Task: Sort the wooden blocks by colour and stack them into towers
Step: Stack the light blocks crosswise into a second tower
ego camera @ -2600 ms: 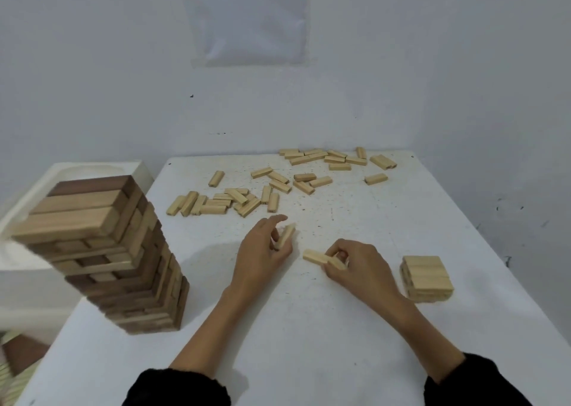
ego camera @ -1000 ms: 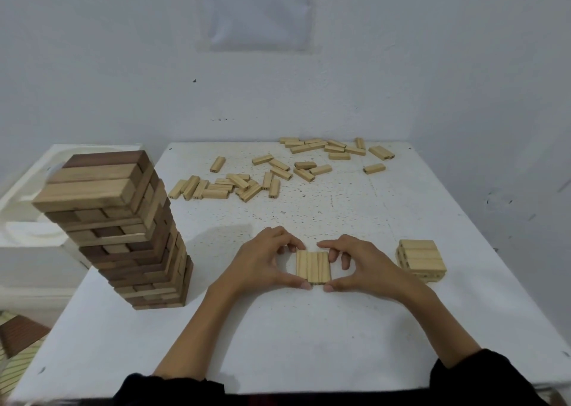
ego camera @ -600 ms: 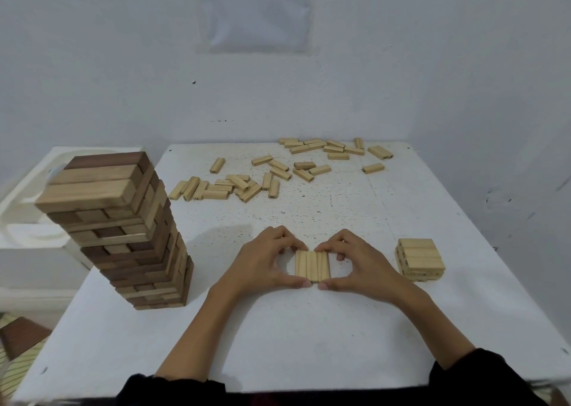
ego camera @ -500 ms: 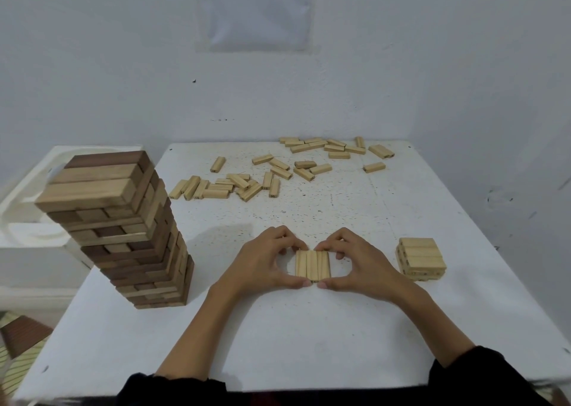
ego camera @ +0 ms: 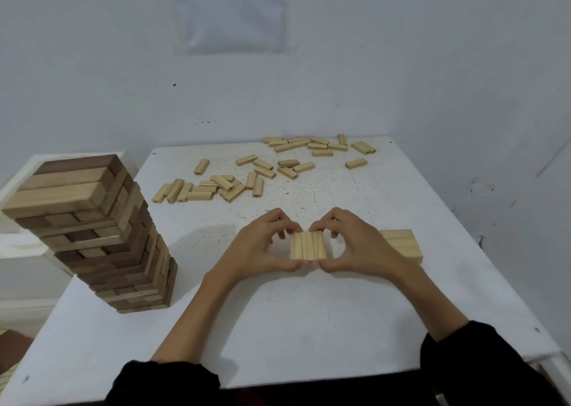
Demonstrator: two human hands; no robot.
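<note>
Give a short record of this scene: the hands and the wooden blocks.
left hand: grips flat row of light wooden blocks, from left
right hand: grips that row from right
tall tower of dark and light wooden blocks: upright, left
short stack of light wooden blocks: right of hands
loose light wooden blocks: scattered, far side of white table

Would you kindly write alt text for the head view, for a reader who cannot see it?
The left hand and right hand pinch a flat row of light blocks on a white table. A tall mixed-colour tower stands left, a short light stack right, loose blocks beyond.
</note>
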